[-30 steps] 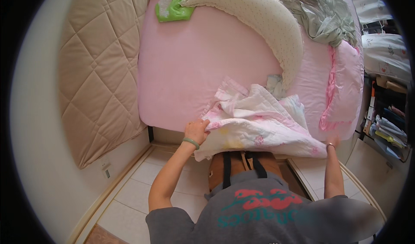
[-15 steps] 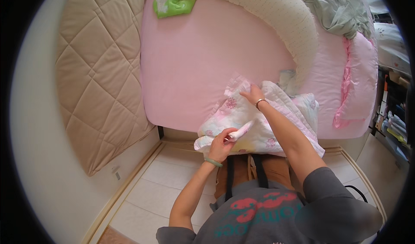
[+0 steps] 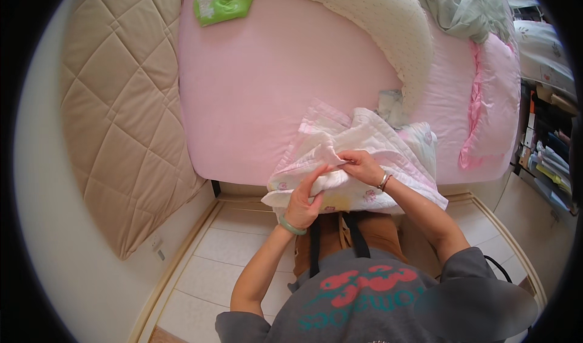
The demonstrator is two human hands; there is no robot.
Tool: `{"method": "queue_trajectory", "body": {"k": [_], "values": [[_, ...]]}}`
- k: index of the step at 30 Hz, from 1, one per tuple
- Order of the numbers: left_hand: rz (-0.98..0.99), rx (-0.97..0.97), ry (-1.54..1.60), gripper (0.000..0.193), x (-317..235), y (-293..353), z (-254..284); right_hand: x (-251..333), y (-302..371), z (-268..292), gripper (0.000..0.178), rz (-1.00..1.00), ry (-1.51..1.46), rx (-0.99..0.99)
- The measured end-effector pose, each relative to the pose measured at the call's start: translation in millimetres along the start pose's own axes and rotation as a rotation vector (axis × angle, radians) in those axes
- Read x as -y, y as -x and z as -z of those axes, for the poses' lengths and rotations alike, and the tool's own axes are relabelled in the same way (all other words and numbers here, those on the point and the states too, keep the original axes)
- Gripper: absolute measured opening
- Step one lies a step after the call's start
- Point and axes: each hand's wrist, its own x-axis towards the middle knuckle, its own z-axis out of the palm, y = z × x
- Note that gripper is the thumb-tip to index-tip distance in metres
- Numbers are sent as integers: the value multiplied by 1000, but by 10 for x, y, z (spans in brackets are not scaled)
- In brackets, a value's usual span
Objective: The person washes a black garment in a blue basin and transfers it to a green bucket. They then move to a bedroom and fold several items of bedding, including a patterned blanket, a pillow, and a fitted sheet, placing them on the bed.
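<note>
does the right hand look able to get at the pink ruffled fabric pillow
Probably yes: if the right hand releases the white floral quilted blanket, nothing tall seems to block its way to the pillow.

dark grey short-sleeved shirt [image 3: 358, 263], red and teal print [image 3: 345, 295]; pale green bangle [image 3: 291, 226], silver bracelet [image 3: 384, 181]

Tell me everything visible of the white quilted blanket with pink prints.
The white quilted blanket with pink prints looks like soft, padded cloth with pale pink edging and a yellow patch. It lies rumpled and partly folded on the near edge of the pink-sheeted bed, its front part reaching past it. The right hand pinches a raised fold near its middle; the left hand touches the cloth beside it.
</note>
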Motion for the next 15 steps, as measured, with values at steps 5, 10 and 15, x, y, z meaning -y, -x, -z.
{"method": "queue_trajectory", "body": {"k": [5, 10, 15], "values": [[171, -38, 203, 71, -16, -66, 32, 165, 209, 13, 25, -154, -349, 227], [263, -39, 113, 67, 15, -27, 50, 168, 410, 27, 22, -43, -210, 410], [292, 133, -322, 47, 0, -93, 125, 204, 439, 114, 16, -130, -253, 550]]}}
